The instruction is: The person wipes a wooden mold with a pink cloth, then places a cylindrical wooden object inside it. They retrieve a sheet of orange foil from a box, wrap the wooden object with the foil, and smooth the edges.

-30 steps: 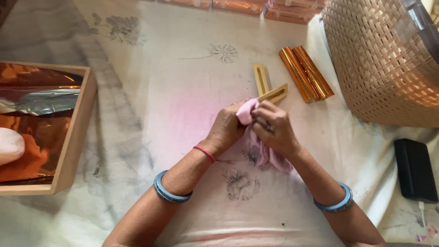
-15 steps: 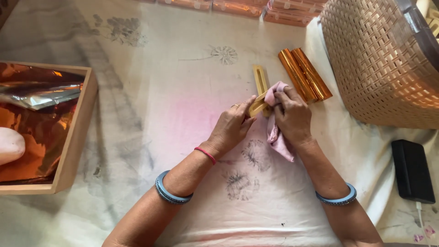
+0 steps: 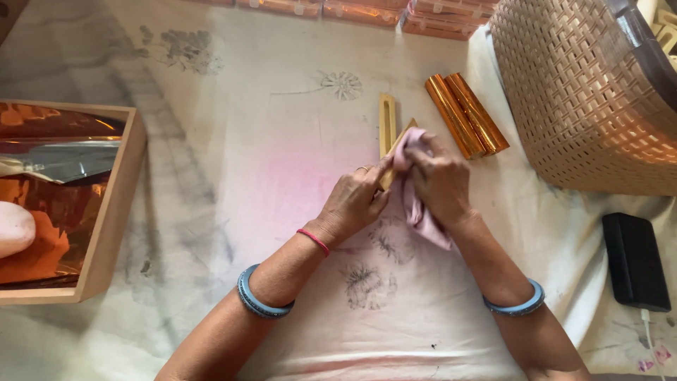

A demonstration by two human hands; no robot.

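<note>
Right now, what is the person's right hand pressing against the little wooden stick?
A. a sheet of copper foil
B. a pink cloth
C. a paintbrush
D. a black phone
B: the right hand bunches a pink cloth over the end of the wooden stick, which the left hand steadies from below; the copper foil lies apart in the wooden tray.

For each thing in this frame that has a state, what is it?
left hand: gripping the wooden stick
right hand: pressing the pink cloth on the stick
wooden stick: held, tilted
pink cloth: crumpled, hanging down
second wooden stick: lying flat
gold rolls: side by side
wooden tray: holds foil
</note>
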